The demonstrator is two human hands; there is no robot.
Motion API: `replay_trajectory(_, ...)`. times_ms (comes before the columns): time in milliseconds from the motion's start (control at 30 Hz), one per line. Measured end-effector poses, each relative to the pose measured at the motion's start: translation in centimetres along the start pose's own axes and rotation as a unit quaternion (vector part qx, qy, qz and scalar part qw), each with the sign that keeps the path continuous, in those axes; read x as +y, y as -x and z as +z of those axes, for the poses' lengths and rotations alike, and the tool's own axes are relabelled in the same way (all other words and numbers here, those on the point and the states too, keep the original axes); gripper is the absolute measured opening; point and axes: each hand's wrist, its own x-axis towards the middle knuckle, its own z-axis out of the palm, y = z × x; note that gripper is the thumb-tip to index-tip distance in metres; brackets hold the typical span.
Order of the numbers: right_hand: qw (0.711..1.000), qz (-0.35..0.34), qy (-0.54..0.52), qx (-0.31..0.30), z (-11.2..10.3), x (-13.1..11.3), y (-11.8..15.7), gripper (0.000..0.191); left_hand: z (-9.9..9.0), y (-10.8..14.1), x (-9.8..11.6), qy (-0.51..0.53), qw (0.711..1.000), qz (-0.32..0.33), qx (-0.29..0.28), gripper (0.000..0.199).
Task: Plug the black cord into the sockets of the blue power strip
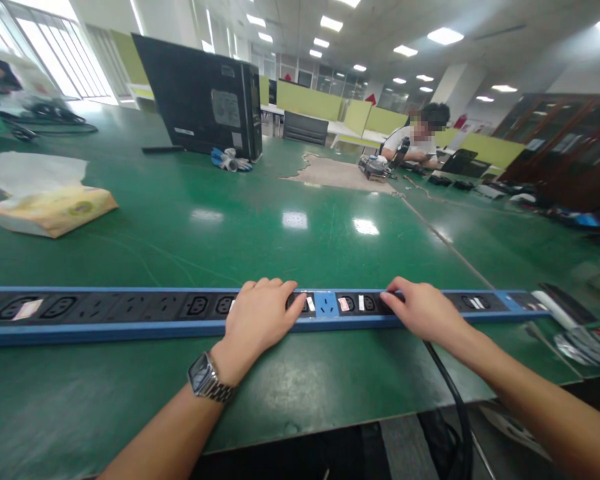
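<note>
A long blue power strip (pixel 270 327) with black socket faces lies across the green table in front of me. My left hand (pixel 263 307) rests over its middle, fingers curled across the far edge and thumb along the face, gripping it. A blue socket (pixel 327 305) and small white and red labels show between my hands. To the right, my right hand (pixel 423 308) is bent over the strip, thumb and forefinger close together at a black socket. Whatever it may hold is hidden. A black cable (pixel 447 380) runs down from beneath this hand past the table edge.
A tissue pack (pixel 55 207) lies at left. Behind stand a black computer tower (pixel 200 100) and gloves (pixel 231 160). Torn brown sheet (pixel 330 172) lies farther back, near a person (pixel 410 143) at the table. Plastic-wrapped items (pixel 587 340) sit by the strip's right end.
</note>
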Motion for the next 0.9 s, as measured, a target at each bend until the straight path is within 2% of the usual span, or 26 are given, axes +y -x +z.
replay_trajectory(33,0.999,-0.010,-0.037,0.015,-0.7,0.5,0.1,0.033,0.0,0.0,0.0,0.000,1.000,-0.001,-0.002,0.046)
replay_trajectory(100,0.990,-0.009,-0.098,0.100,-2.8,1.9,0.5,0.033,0.0,-0.1,0.0,-0.001,1.000,-0.003,-0.004,0.046)
replay_trajectory(167,0.969,0.025,-0.123,0.212,-5.4,3.9,0.8,0.036,0.0,-0.1,0.0,-0.003,1.000,-0.002,-0.003,0.046)
replay_trajectory(200,0.960,0.044,-0.120,0.247,-6.4,5.2,0.9,0.038,0.0,-0.1,0.0,-0.004,1.000,-0.001,-0.002,0.046)
replay_trajectory(233,0.959,0.061,-0.106,0.256,-7.1,6.7,0.8,0.040,0.0,-0.1,0.0,-0.004,1.000,0.000,-0.003,0.046)
replay_trajectory(267,0.965,0.073,-0.087,0.237,-7.3,8.3,0.6,0.041,-0.1,-0.1,-0.1,-0.002,1.000,0.001,-0.004,0.046)
replay_trajectory(333,0.983,0.090,-0.050,0.155,-6.1,11.8,-0.1,0.039,-0.1,-0.1,-0.1,0.002,1.000,0.000,-0.004,0.047)
replay_trajectory(433,0.995,0.082,-0.033,0.044,-2.0,16.4,-0.9,0.035,-0.1,-0.1,-0.1,0.013,1.000,-0.005,-0.005,0.047)
replay_trajectory(533,0.996,0.081,-0.037,0.029,1.8,18.7,-0.9,0.040,-0.1,-0.2,-0.1,0.021,1.000,-0.007,-0.003,0.047)
replay_trajectory(633,0.997,0.061,-0.026,0.045,3.7,18.5,-0.7,0.042,-0.1,-0.2,-0.1,0.019,1.000,-0.003,-0.002,0.047)
replay_trajectory(733,0.999,0.037,-0.020,0.034,3.8,17.5,-0.7,0.040,-0.1,-0.3,-0.1,0.015,1.000,-0.002,-0.008,0.048)
replay_trajectory(800,0.998,0.050,-0.035,0.029,2.8,17.1,-0.5,0.039,-0.1,-0.3,-0.1,0.013,1.000,-0.004,-0.012,0.048)
replay_trajectory(833,0.996,0.068,-0.051,0.042,1.9,17.1,-0.3,0.038,-0.1,-0.4,-0.1,0.012,1.000,-0.006,-0.013,0.048)
replay_trajectory(900,0.983,0.121,-0.085,0.108,-0.5,17.6,0.3,0.037,-0.1,-0.4,-0.1,0.008,1.000,-0.007,-0.016,0.048)
